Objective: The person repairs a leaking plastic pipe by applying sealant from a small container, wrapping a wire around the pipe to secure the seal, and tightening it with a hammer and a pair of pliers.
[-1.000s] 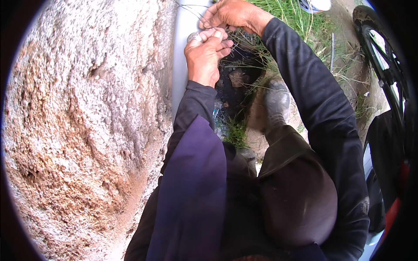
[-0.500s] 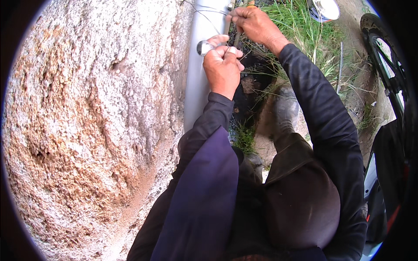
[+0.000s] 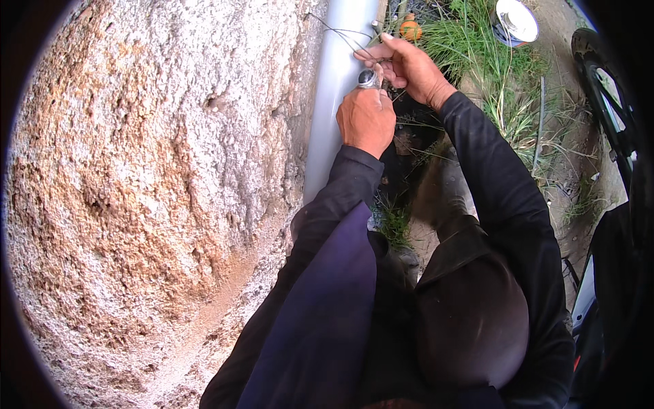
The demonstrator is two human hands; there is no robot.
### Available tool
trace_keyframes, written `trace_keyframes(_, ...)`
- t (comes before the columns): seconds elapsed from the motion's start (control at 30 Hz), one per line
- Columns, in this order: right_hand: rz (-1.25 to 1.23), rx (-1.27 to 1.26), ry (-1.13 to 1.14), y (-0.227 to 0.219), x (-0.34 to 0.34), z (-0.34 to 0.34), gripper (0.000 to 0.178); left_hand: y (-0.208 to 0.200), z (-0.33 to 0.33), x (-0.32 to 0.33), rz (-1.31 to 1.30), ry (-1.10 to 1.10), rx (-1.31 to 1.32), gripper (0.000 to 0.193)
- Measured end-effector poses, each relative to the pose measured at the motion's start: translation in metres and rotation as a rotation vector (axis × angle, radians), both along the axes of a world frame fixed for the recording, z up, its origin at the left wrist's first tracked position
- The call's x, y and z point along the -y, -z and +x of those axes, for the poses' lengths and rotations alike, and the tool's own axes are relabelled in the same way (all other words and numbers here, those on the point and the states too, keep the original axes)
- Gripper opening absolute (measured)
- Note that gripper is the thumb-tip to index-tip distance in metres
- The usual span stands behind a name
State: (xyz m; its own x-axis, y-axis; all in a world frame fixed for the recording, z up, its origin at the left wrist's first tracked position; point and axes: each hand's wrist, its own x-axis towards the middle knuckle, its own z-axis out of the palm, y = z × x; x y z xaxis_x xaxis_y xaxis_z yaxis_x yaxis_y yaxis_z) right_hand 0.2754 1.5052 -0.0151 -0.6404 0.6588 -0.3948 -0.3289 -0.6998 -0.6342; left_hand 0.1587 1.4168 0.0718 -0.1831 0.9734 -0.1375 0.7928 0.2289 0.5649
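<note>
Silver metal (image 3: pixel 368 80) poked from the left hand (image 3: pixel 366 121), its grip closed around it; the right hand (image 3: pixel 417 71) curled beside the wire (image 3: pixel 330 28), its hold unclear. The wire crossed the white pipe (image 3: pixel 332 109); a sharp tug might have slid it along.

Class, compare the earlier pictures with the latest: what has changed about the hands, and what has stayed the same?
Since the previous picture, the right hand has moved toward the left hand, which has turned so its fingers show less. No clear new grasp or release shows. The left still holds the shiny metal thing; wire still crosses the pipe.
</note>
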Motion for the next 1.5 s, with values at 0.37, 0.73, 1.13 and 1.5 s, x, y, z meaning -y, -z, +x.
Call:
trace_keyframes(0.37,0.098,0.161,-0.056,-0.007,0.010,-0.017,0.021,0.004,-0.006,-0.037,0.111,-0.440,0.389,0.028)
trace_keyframes(0.73,0.426,0.619,0.127,0.016,-0.001,-0.004,0.019,0.031,-0.052,-0.042,-0.047,-0.605,0.866,0.005)
trace_keyframes(1.13,0.161,0.218,-0.121,-0.021,0.007,0.005,0.019,0.025,-0.018,-0.052,0.039,-0.518,0.937,0.009)
trace_keyframes(1.5,1.128,1.003,-0.261,-0.068,0.000,0.006,0.018,0.032,-0.017,-0.035,0.086,-0.534,0.918,0.020)
